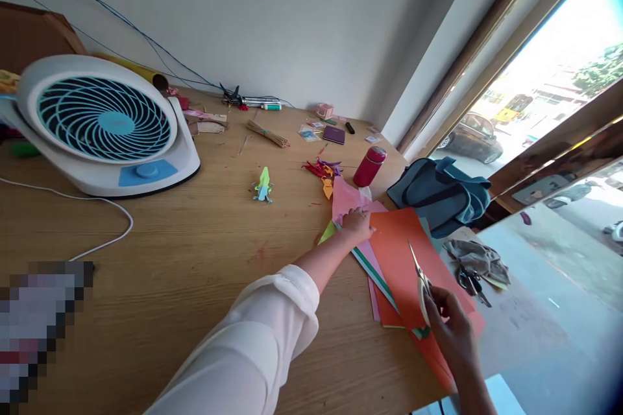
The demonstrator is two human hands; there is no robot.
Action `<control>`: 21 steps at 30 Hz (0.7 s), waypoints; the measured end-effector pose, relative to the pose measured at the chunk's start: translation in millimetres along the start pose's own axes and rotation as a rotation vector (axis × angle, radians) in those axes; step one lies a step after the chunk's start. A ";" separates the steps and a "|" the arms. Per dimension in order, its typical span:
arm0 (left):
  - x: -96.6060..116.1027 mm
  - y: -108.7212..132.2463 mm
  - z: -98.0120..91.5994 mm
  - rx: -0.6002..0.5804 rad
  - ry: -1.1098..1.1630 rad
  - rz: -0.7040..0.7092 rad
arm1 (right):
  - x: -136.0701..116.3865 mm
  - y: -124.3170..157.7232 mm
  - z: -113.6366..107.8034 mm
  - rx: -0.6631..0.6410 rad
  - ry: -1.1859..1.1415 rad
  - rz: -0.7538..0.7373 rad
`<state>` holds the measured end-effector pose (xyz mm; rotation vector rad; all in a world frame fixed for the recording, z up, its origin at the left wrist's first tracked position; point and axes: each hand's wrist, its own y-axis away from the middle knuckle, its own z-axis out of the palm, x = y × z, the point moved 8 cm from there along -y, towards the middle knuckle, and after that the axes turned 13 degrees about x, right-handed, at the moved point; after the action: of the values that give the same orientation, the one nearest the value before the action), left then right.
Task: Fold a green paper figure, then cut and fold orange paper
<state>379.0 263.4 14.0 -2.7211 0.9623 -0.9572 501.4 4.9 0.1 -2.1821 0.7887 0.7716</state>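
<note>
My right hand (452,324) is wrapped round the handle of a pair of scissors (418,272), blades pointing up and away over an orange sheet of paper (396,253). My left hand (357,225) reaches forward, its fingers curled on pink paper (345,196) at the far left corner of the orange sheet. Several coloured sheets lie fanned out in a pile under the orange one, with pink, green and white edges showing. Left of the pile stands a small folded green and blue paper figure (263,185). Folded red, purple and orange paper pieces (327,175) lie just beyond my left hand.
A red flask (370,166) and a blue-grey bag (438,194) stand behind the pile. Right of it lie a grey cloth (479,259) and black-handled scissors (470,282). A white fan (107,126) stands at the left, its cable (124,233) trailing over the table. A bundle of sticks (267,133) lies farther back.
</note>
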 end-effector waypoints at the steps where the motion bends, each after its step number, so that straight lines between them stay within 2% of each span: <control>1: -0.9 -1.8 4.7 -0.007 -0.030 -0.033 | 3.2 3.5 -0.4 0.016 -0.004 0.034; 5: -1.8 -8.8 17.3 -0.057 -0.096 -0.116 | 16.4 9.5 -4.0 0.090 0.007 0.138; 9: -4.5 -15.5 22.3 -0.103 -0.121 -0.187 | 24.2 11.8 -9.0 0.136 0.054 0.213; 15: 5.1 -18.6 28.0 -0.142 -0.123 -0.153 | 14.3 15.8 -13.8 0.178 0.066 0.162; 21: -0.5 -28.8 26.3 -0.161 -0.087 -0.190 | 25.4 10.6 -13.3 0.147 0.141 0.164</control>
<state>409.7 283.7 1.1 -3.0061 0.8098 -0.8116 514.0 -19.0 -14.1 -2.0752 1.0729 0.6225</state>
